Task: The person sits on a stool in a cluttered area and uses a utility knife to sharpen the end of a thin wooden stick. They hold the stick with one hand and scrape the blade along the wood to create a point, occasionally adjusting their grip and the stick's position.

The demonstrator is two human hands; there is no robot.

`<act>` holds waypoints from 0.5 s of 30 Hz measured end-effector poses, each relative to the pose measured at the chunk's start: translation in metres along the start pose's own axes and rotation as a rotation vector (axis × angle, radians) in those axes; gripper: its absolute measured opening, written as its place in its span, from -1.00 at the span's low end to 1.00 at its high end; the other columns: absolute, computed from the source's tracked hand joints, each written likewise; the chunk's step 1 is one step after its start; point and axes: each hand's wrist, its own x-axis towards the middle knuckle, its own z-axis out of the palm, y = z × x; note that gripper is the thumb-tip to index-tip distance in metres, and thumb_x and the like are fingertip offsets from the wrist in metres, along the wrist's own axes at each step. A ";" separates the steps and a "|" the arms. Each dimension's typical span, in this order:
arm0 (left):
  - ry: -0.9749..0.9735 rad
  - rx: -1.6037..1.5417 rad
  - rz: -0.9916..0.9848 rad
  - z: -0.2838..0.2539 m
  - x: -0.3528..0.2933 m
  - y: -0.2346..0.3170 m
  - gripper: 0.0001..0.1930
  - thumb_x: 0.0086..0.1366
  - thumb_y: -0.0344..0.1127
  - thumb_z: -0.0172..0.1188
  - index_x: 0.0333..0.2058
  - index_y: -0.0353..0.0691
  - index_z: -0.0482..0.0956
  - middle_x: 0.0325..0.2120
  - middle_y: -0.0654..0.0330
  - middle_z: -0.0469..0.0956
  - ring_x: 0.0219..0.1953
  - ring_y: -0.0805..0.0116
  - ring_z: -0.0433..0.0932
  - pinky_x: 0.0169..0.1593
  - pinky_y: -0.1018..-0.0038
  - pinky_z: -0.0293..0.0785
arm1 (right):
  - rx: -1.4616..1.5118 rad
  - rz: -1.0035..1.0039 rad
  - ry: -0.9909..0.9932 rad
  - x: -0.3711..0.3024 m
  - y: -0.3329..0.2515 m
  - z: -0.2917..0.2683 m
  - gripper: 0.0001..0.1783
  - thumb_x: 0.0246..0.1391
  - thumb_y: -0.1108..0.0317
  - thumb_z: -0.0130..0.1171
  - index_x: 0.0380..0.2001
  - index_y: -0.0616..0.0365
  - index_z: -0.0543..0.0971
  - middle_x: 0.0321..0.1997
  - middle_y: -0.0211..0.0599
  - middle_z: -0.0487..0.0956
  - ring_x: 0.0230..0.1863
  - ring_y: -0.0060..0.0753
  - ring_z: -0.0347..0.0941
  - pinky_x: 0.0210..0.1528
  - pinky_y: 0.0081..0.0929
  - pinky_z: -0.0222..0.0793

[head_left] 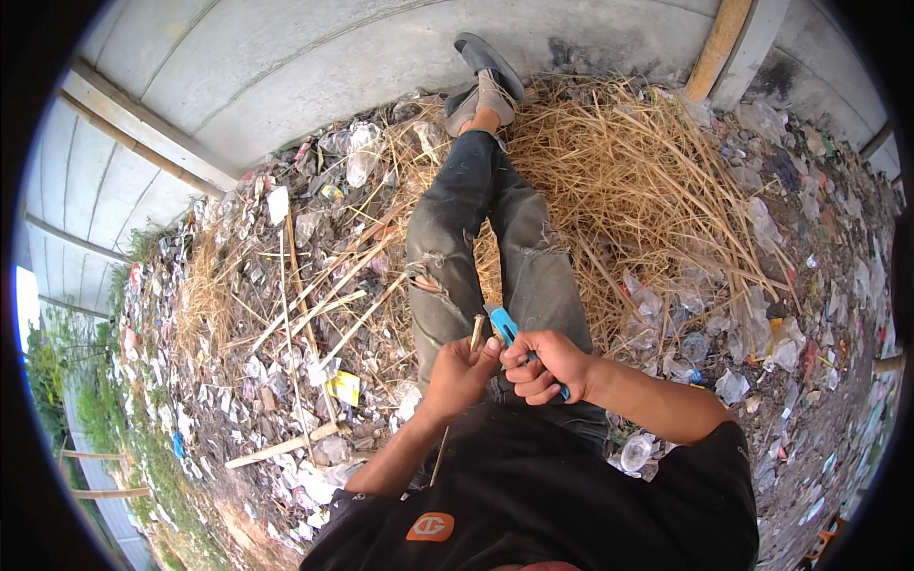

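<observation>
My left hand (459,374) is closed around a thin pale stick (477,330). Its short upper end sticks up past my thumb, and a thin length runs down below the hand toward my shirt. In my right hand (545,366) is a light-blue utility knife (501,324), gripped in a fist with its tip pointing up and to the left. Part of the knife's handle shows again below my fingers. Both hands are close together over my lap, the knife tip just right of the stick's upper end. Whether the blade touches the stick, I cannot tell.
My outstretched legs (533,276) lie crossed at the ankles, sandals near a grey panel wall (381,67). Dry straw (628,181) is heaped right of them. Bamboo strips (286,444) and plastic scraps litter the ground at left. A wooden post (721,48) stands against the wall.
</observation>
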 end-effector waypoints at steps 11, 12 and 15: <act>-0.087 -0.536 -0.046 -0.009 -0.008 0.012 -0.58 0.52 0.11 -0.09 -0.26 -0.15 0.44 -0.62 0.51 0.17 -0.64 0.68 0.05 -0.57 0.60 -0.08 | -0.160 -0.026 0.003 -0.013 -0.011 0.010 -0.79 0.19 0.26 -0.04 -0.52 -0.05 0.25 -0.72 -0.65 0.08 -0.79 -0.74 -0.08 -0.79 -0.66 -0.13; -0.086 -0.553 -0.039 -0.009 -0.009 0.013 -0.58 0.52 0.12 -0.11 -0.26 -0.13 0.43 -0.63 0.51 0.15 -0.64 0.68 0.05 -0.57 0.61 -0.09 | -0.165 0.029 -0.022 -0.015 -0.011 0.010 -0.78 0.19 0.26 -0.04 -0.53 -0.05 0.25 -0.72 -0.66 0.08 -0.79 -0.74 -0.08 -0.80 -0.66 -0.13; -0.129 -0.622 0.000 -0.007 -0.006 0.001 -0.63 0.52 0.09 -0.11 -0.23 -0.09 0.41 -0.59 0.48 0.20 -0.59 0.67 0.10 -0.51 0.61 0.00 | -0.134 0.156 -0.093 -0.013 -0.009 0.007 -0.75 0.21 0.27 -0.04 -0.55 -0.05 0.24 -0.73 -0.67 0.09 -0.80 -0.78 -0.07 -0.83 -0.69 -0.13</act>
